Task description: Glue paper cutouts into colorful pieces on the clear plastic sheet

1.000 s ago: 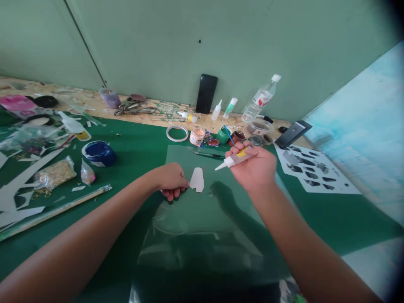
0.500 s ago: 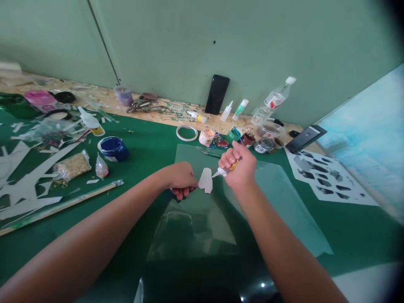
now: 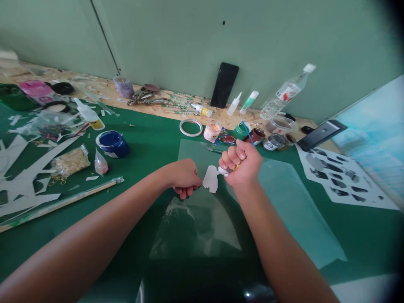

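Note:
My left hand [image 3: 187,177] is closed, its fingertips pinching the left edge of a small white paper cutout [image 3: 211,179]. Held in the fist of my right hand [image 3: 245,163] is a small glue bottle [image 3: 223,171] with a white nozzle and a bit of yellow label showing. Its nozzle points left at the cutout's right edge; whether the tip touches, I cannot tell. Beneath both hands lies a clear plastic sheet [image 3: 195,240] on the green table [image 3: 132,252]. A craft knife [image 3: 215,150] rests just beyond the cutout.
Paint jars [image 3: 212,131], a tape roll [image 3: 191,127], a leaning phone [image 3: 224,85] and a plastic bottle [image 3: 285,92] line the back. At left are a blue paint jar [image 3: 112,144], a brush [image 3: 63,204] and paper scraps [image 3: 28,181]. A patterned sheet [image 3: 344,176] lies right.
The view has shifted slightly, so things at the back right appear farther right and higher. The nozzle now looks shorter beside the cutout. Both hands keep their holds.

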Available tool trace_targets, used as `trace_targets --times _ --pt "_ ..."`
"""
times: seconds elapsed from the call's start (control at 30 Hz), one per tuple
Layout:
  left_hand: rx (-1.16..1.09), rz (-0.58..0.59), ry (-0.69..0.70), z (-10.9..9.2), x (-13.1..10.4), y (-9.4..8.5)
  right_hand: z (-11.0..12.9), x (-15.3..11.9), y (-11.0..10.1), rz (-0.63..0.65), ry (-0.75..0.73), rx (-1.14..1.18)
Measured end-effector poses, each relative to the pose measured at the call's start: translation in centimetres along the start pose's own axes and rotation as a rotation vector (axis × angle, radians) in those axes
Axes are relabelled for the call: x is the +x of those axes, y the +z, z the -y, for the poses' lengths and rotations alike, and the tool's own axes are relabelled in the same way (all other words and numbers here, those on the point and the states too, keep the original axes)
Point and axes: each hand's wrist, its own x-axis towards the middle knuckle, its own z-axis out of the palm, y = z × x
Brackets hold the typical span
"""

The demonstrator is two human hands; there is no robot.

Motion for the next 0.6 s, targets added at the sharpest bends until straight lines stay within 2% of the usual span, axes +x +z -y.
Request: trace_targets --times 0.2,0.6 --pt "0.011 -0.001 -0.016 -0.1 0.0 0.1 -0.4 0.0 0.3 -0.022 0.021 0.050" --pt "0.023 -0.015 -0.035 -0.6 -0.4 0.1 -1.1 -0.1 0.7 0.016 0.007 0.040"
